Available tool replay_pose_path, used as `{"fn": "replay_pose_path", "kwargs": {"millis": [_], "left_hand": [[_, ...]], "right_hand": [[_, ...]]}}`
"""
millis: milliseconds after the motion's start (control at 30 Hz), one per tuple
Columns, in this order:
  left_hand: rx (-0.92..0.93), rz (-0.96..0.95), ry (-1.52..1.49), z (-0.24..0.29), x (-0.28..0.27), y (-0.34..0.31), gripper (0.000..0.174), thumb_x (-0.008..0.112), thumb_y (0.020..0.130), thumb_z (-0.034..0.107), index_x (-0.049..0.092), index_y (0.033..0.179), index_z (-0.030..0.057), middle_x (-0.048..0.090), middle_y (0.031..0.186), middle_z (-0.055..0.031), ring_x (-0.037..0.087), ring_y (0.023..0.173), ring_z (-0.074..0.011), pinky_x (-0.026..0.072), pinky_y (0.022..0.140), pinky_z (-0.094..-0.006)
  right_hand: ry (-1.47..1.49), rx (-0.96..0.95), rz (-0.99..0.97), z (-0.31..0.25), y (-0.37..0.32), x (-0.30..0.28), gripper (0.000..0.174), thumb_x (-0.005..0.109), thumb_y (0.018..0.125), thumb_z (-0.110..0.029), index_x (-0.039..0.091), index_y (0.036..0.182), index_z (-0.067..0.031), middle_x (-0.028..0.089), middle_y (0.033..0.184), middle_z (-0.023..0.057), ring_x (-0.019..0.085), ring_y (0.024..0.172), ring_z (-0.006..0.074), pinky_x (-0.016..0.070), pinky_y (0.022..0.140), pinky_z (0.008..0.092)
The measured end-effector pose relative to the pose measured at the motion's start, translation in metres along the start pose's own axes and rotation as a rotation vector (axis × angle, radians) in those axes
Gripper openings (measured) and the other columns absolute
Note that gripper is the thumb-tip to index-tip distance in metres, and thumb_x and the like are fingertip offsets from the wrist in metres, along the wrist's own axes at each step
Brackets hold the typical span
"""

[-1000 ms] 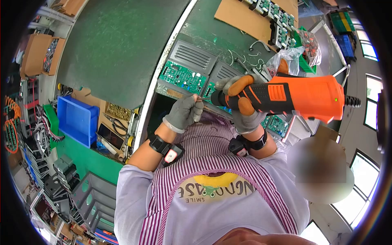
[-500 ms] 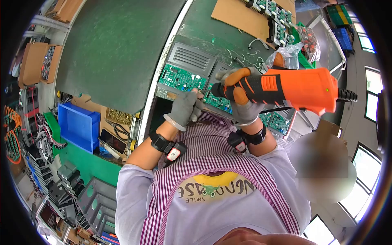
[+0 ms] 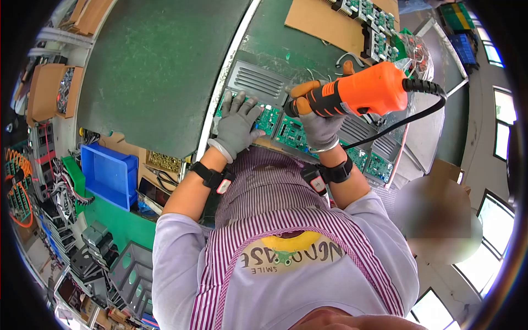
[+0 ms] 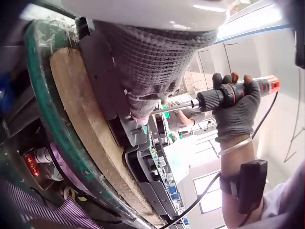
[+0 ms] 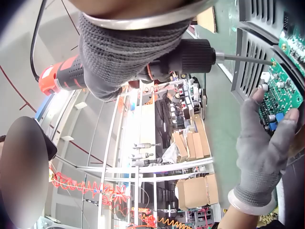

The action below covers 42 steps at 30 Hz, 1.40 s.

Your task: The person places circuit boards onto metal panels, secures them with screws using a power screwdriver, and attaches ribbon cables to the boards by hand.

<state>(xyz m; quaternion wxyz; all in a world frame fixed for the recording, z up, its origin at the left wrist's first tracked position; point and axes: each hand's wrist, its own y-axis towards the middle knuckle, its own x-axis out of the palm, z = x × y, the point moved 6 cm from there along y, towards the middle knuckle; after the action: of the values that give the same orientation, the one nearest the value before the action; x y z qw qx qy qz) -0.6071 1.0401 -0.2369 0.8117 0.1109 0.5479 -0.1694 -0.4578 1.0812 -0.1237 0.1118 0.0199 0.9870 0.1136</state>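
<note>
Head view, right hand (image 3: 320, 130) gripping orange screwdriver (image 3: 368, 91), "SMILE" shirt (image 3: 275, 280)

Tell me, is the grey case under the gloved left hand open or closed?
The grey case is open: its green circuit board lies uncovered, with the left hand touching it.
</note>
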Motion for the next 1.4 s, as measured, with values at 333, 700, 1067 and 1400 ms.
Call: {"fn": "replay_pose_path", "kwargs": {"millis": [333, 700, 1067, 1400], "left_hand": [[-0.041, 0.004, -0.038, -0.003, 0.004, 0.0, 0.061, 0.069, 0.063, 0.039, 0.05, 0.113, 0.0088, 0.046, 0.125, -0.0062, 0.029, 0.126, -0.0294, 0.01, 0.108, -0.0472], [-0.057, 0.198, -0.136, -0.014, -0.004, -0.023, 0.059, 0.067, 0.067, 0.037, 0.049, 0.115, 0.0075, 0.044, 0.126, -0.0108, 0.03, 0.125, -0.0306, 0.0144, 0.106, -0.0458], [-0.865, -0.21, 0.0, -0.174, 0.006, -0.225, 0.03, 0.057, 0.076, 0.016, 0.055, 0.103, 0.0046, 0.054, 0.099, -0.0182, 0.054, 0.096, -0.0332, 0.0449, 0.081, -0.0409], [-0.812, -0.112, -0.071, -0.2, 0.039, -0.223, 0.028, 0.05, 0.076, 0.01, 0.057, 0.102, 0.0032, 0.056, 0.101, -0.0195, 0.056, 0.091, -0.0344, 0.0451, 0.08, -0.0398]], "right_hand": [[-0.077, -0.083, -0.102, -0.006, 0.007, 0.015, 0.009, 0.062, 0.061, -0.002, 0.058, 0.067, -0.0079, 0.058, 0.064, 0.0019, 0.053, 0.06, 0.0187, 0.0433, 0.059, 0.0239], [0.398, -0.042, -0.009, -0.004, -0.011, 0.003, 0.018, 0.065, 0.075, -0.012, 0.056, 0.083, 0.0015, 0.059, 0.081, 0.0087, 0.056, 0.067, 0.0156, 0.0461, 0.06, 0.0238], [0.43, -0.061, 0.012, -0.039, -0.032, -0.011, 0.041, 0.062, 0.075, -0.025, 0.046, 0.104, -0.0004, 0.056, 0.081, 0.0111, 0.059, 0.077, 0.0254, 0.05, 0.075, 0.0442], [0.425, -0.112, -0.042, -0.062, -0.04, -0.004, 0.03, 0.061, 0.076, -0.025, 0.053, 0.091, 0.0001, 0.055, 0.082, 0.0111, 0.057, 0.078, 0.0244, 0.0487, 0.077, 0.0442]]}}
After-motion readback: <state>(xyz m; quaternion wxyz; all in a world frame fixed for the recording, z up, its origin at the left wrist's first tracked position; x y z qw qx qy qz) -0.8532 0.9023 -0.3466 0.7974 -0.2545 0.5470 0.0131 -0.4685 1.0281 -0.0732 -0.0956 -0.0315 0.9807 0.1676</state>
